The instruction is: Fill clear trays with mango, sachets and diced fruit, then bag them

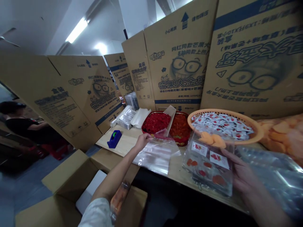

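At lower right of the frame, a clear pouch [207,168] is clamped in the right grip [239,173]; at centre, a plastic bag [156,156] is pinched by the left grip [143,141].

Packing workshop, stacked printed cardboard cartons [177,56]

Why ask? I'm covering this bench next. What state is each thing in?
left hand, pinching a bag's edge
clear plastic bag, limp, seemingly empty
right hand, holding a bag up off the bench
filled plastic bag, holding printed packets and orange pieces
orange basket, full of white sachets
red tray, full of red pieces
second red tray, full of orange-red pieces
cardboard carton, on the floor, flaps open
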The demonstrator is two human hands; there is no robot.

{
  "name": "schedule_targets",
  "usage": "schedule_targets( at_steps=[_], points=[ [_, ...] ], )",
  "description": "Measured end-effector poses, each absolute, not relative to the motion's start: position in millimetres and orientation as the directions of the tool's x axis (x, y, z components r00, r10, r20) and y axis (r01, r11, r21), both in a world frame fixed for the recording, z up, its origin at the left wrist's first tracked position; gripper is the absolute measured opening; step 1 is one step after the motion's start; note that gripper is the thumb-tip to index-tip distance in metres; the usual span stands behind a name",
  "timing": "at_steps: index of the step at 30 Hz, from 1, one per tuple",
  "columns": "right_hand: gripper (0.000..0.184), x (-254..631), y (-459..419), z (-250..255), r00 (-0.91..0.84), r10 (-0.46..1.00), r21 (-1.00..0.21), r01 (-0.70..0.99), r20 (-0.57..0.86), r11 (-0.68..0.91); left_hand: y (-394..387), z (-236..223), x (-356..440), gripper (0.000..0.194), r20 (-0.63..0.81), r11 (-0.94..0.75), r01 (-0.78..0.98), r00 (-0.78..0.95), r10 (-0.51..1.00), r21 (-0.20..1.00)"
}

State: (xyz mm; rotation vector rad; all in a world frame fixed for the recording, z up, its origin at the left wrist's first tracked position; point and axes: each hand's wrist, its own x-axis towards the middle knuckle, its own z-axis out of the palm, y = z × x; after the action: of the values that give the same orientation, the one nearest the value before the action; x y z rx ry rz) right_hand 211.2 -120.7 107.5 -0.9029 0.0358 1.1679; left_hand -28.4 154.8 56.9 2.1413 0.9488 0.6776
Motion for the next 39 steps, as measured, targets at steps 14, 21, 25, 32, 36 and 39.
schedule_targets(
  at_steps=[14,21,25,32,36,39],
  points=[
    [0.028,215,-113,135,0.521,0.733,-0.552,-0.799,-0.438,0.238,127,94,-25,0.041,0.121,-0.298,0.270,0.521,0.845,0.916],
    [0.032,221,-104,160,0.659,0.668,-0.547,-0.721,-0.347,0.427,89,113,-29,0.045,0.090,-0.265,0.214,0.595,0.799,0.940],
    [0.032,220,-103,168,0.668,0.666,-0.541,-0.714,-0.333,0.445,79,119,-30,0.043,0.063,-0.273,0.253,0.615,0.786,0.928],
    [0.029,224,-102,167,0.678,0.671,-0.522,-0.706,-0.302,0.479,70,118,-27,0.043,0.058,-0.259,0.239,0.621,0.782,0.936],
    [0.028,229,-96,166,0.719,0.638,-0.507,-0.673,-0.276,0.539,59,122,-24,0.042,0.047,-0.182,0.162,0.607,0.793,0.970],
    [0.028,231,-91,167,0.711,0.656,-0.486,-0.679,-0.252,0.549,51,126,-25,0.045,-0.034,-0.047,0.114,0.617,0.786,0.992]
  ],
)
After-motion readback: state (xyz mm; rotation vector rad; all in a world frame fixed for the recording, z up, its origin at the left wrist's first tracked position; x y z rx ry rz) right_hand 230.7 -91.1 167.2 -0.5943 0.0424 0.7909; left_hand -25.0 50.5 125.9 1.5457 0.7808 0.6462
